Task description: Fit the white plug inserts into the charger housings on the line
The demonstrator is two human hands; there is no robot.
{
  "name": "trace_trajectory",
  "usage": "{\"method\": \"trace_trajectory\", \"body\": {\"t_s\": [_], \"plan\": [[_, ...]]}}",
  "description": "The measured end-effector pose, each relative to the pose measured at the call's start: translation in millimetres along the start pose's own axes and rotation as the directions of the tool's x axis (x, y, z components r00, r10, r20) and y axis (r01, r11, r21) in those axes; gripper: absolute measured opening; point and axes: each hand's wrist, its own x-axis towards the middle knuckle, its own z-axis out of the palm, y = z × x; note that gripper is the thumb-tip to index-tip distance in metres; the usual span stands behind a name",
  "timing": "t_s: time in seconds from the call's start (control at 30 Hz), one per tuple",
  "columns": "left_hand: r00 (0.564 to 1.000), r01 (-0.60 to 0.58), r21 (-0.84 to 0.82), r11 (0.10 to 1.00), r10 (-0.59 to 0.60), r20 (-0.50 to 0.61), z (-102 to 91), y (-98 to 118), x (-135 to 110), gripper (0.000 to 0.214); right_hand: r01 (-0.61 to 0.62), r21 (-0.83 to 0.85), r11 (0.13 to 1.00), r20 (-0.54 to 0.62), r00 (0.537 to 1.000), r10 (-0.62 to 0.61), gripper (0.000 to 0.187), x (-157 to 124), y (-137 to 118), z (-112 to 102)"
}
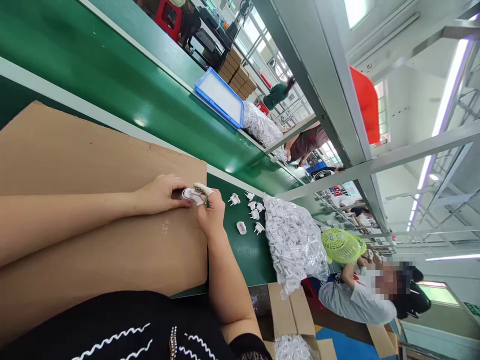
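Observation:
A small white plastic plug part [190, 195] is held between my two hands above the cardboard's right end. My left hand [163, 194] pinches it from the left, its fingers closed around that side. From the other side, my right hand [212, 210] grips it with thumb and finger; white coverings show on its fingertips. The fingers hide much of the part. Just right of my right hand, several loose white plugs [242, 228] with prongs lie on the green table [240, 250].
Brown cardboard [112, 240] lies under my forearms. A clear bag of white parts [294, 240] stands right of the loose plugs. Beyond it are a yellow-green fan [341, 245] and a seated person [360, 297]. A green conveyor [150, 105] runs behind, with a blue tray [221, 97] past it.

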Motion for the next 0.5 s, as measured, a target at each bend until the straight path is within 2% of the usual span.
{"method": "trace_trajectory", "body": {"t_s": [0.2, 0.3, 0.4, 0.5], "plan": [[1.000, -0.007, -0.001, 1.000, 0.007, 0.008, 1.6, -2.2, 0.2, 0.047, 0.030, -0.084, 0.996, 0.105, 0.994, -0.021, 0.042, 6.2, -4.1, -1.7], [0.998, -0.027, 0.040, 0.999, 0.029, -0.048, 3.5, 1.7, -4.7, 0.054, 0.017, -0.121, 0.992, 0.131, 0.991, -0.001, 0.042, 7.7, -9.1, -3.2], [0.993, -0.056, 0.221, 0.974, 0.078, -0.089, 5.5, 7.7, -11.6, 0.064, -0.059, -0.092, 0.994, 0.137, 0.988, 0.071, 0.038, 8.7, -11.2, -2.8], [0.995, -0.065, 0.422, 0.904, 0.090, -0.040, 6.2, 12.5, -16.0, 0.066, -0.179, -0.007, 0.984, 0.131, 0.975, 0.178, 0.036, 8.6, -9.3, 1.3]]}}
